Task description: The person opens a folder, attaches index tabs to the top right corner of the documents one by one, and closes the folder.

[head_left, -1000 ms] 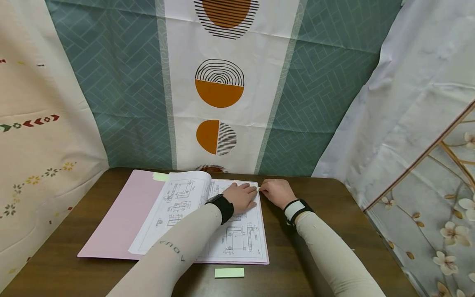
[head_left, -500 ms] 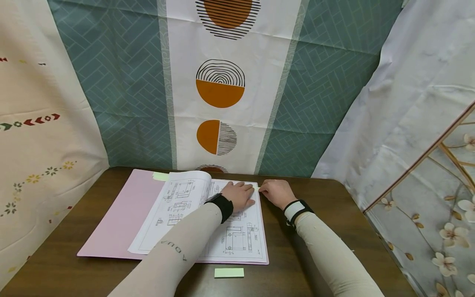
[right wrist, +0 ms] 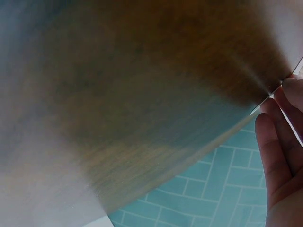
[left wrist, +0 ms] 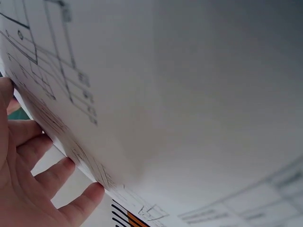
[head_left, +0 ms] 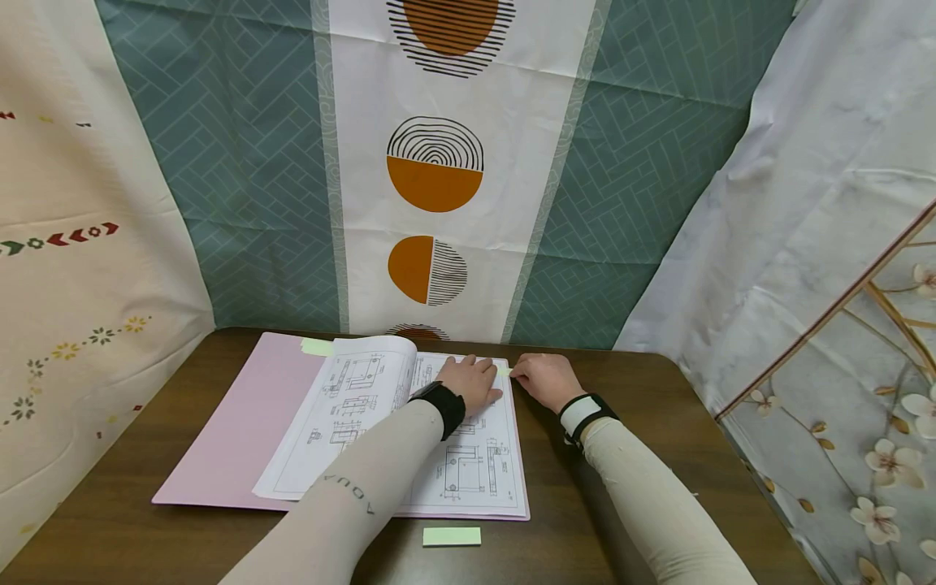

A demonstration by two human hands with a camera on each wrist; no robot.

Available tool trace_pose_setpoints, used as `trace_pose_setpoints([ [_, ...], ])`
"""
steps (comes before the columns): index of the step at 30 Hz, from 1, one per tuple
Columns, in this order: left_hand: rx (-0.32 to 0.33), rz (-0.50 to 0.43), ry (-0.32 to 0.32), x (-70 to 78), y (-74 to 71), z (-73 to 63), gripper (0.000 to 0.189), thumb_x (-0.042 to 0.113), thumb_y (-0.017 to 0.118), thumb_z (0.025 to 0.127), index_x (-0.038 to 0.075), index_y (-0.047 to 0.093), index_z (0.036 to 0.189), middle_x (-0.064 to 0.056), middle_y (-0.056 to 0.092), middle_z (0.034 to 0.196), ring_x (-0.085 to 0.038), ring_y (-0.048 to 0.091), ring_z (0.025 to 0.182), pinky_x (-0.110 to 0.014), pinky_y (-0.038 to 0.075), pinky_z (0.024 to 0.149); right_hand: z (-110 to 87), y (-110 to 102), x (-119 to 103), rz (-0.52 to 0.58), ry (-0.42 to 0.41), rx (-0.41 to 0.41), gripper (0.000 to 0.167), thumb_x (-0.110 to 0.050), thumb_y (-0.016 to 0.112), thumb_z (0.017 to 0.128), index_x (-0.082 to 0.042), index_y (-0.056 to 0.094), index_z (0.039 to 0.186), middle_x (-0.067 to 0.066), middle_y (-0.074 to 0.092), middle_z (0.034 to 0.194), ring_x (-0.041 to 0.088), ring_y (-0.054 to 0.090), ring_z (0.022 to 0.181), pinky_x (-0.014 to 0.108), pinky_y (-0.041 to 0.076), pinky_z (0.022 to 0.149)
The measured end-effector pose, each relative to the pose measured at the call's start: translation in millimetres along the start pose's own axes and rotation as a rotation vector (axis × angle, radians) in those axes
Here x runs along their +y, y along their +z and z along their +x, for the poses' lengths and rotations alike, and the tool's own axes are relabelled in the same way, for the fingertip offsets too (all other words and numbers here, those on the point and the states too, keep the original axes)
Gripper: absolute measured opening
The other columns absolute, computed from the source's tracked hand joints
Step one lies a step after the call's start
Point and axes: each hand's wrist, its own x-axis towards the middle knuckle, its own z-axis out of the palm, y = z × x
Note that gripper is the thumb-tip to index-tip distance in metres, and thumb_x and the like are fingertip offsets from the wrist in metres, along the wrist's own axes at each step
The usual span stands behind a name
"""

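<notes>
A pink folder lies spread on the table, holding pages of technical drawings. My left hand rests with extended fingers on the upper part of the right-hand page; in the left wrist view its fingers touch the paper. A pale green sticky note lies at that page's upper right edge, just beyond the left fingertips. Thumb and finger of my right hand pinch its outer end. The right wrist view shows those fingertips together at the edge, the other fingers loosely extended.
Nearest me on the brown table is a light green sticky-note pad. Another green note sticks out at the top of the turned-over page. A patterned cloth hangs behind the table's far edge.
The left fingers have slid slightly left over the page, so more of the green sticky note shows. The right hand keeps its pinch in nearly the same spot.
</notes>
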Motion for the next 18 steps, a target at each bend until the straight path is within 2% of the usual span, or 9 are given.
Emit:
trace_pose_setpoints([
  [5, -0.027, 0.014, -0.018, 1.9, -5.2, -1.6, 0.065, 0.061, 0.045, 0.115, 0.018, 0.054, 0.164, 0.001, 0.052, 0.168, -0.026, 0.047, 0.154, -0.055, 0.044, 0.118, 0.1, -1.2, -2.5, 0.006, 0.014, -0.007, 0.018, -0.005, 0.087, 0.094, -0.016, 0.089, 0.108, -0.003, 0.08, 0.102, 0.018, 0.078, 0.094, 0.039, 0.064, 0.08],
  [9, -0.035, 0.037, -0.025, 1.1, -12.9, -8.7, 0.066, 0.063, 0.048, 0.113, 0.018, 0.057, 0.161, 0.0, 0.056, 0.163, -0.026, 0.051, 0.15, -0.053, 0.046, 0.116, -0.9, -5.3, -6.3, 0.007, 0.027, -0.033, 0.018, -0.006, 0.085, 0.096, -0.014, 0.088, 0.112, 0.0, 0.082, 0.109, 0.02, 0.079, 0.1, 0.041, 0.064, 0.084],
  [18, -0.028, 0.021, -0.061, -13.7, -27.8, -39.5, 0.068, 0.062, 0.054, 0.112, 0.015, 0.058, 0.16, -0.002, 0.054, 0.166, -0.028, 0.046, 0.155, -0.054, 0.044, 0.119, -16.2, -18.1, -19.9, -0.012, 0.03, -0.083, 0.024, -0.008, 0.084, 0.098, -0.012, 0.085, 0.121, 0.002, 0.081, 0.121, 0.021, 0.078, 0.107, 0.04, 0.064, 0.087],
])
